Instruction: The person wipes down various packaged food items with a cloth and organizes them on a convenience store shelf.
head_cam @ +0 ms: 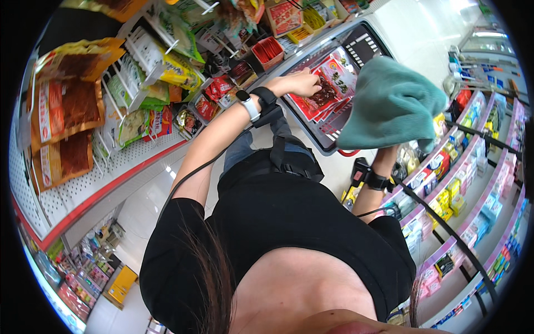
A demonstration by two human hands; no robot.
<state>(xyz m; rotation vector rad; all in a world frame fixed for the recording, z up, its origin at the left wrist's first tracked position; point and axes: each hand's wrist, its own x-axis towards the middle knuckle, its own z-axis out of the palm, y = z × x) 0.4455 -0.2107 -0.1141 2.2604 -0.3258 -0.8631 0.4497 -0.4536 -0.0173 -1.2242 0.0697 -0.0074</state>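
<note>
My left hand (303, 83), fingers curled, is over a dark plastic shopping basket (369, 31). Just beside its fingertips lie several red-and-white food packets (338, 77) with a picture of dark food and printed writing; whether the fingers grip one cannot be told. A teal cloth (392, 102) hangs bunched in the air at the basket's right side and covers part of it. My right hand is hidden by this cloth and holds it up; only the wrist with a black strap (379, 182) shows below. Part of a red handle (348, 153) shows at the basket's near edge.
Shelving with a red front edge (100, 183) stands at left, with hanging food pouches (69, 108) on hooks. Small boxes of packets (268, 52) line the shelf by the basket. At right, tiered shelves (463, 200) hold many small packages. A black cable (192, 171) runs along my left arm.
</note>
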